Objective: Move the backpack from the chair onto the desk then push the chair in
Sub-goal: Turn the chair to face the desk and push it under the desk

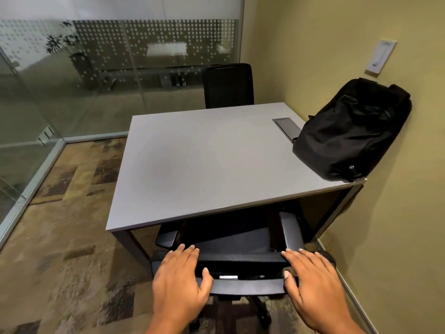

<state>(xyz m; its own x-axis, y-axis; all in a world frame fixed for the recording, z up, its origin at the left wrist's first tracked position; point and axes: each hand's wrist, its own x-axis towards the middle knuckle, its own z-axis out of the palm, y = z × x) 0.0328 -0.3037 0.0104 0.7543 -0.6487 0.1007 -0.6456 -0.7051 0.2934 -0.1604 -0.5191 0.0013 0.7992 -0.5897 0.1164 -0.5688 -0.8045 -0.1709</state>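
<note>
Head view: 2 flat, unclenched hands, left hand [179, 280] and right hand [317, 283], press the black mesh office chair [240, 257] backrest, seat tucked straight ahead under the grey rectangular desk [204, 160], black fabric backpack [349, 133] on its far-right corner.

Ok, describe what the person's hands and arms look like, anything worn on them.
Both the left hand and the right hand are bare: no gloves, rings or watch visible. The forearms are bare too, with no sleeves in view down to the picture's bottom edge. Fingernails are short and unpainted.
</note>
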